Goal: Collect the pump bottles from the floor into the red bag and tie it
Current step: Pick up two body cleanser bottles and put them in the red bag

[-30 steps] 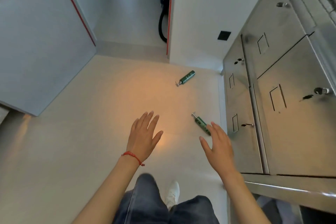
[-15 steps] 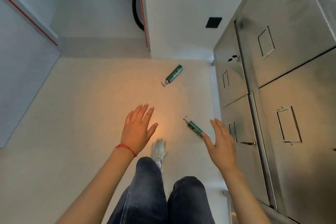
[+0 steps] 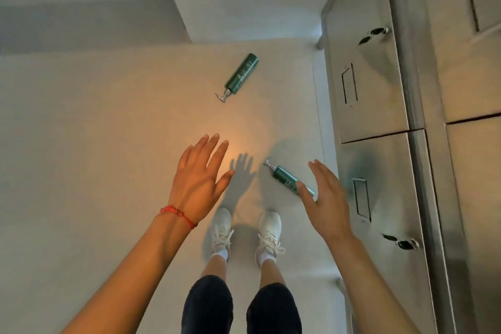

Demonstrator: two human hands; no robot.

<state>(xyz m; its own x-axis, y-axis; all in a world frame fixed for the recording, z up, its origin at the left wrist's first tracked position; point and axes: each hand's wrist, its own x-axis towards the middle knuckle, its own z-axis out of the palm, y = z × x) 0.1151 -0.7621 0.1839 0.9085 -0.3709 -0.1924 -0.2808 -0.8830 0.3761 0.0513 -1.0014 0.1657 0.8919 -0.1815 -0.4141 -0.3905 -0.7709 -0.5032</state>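
Note:
Two green pump bottles with silver pumps lie on the pale floor. The far bottle [image 3: 241, 75] rests ahead of me, pump toward me. The near bottle [image 3: 287, 177] lies just in front of my feet, pump pointing away to the left. My right hand [image 3: 326, 199] hovers above its base end, fingers spread, covering part of it and holding nothing. My left hand [image 3: 200, 179], with a red string bracelet on the wrist, is spread open above the floor left of that bottle. No red bag is in view.
A stainless steel cabinet [image 3: 385, 106] with recessed handles and key locks runs along the right side. A white wall corner [image 3: 206, 8] stands ahead beyond the far bottle. My white sneakers [image 3: 245, 230] stand side by side below the hands.
The view has closed in on the floor and tilted down; both bottles look larger and nearer. My feet now stand together, and my right hand hangs over the near bottle's base.

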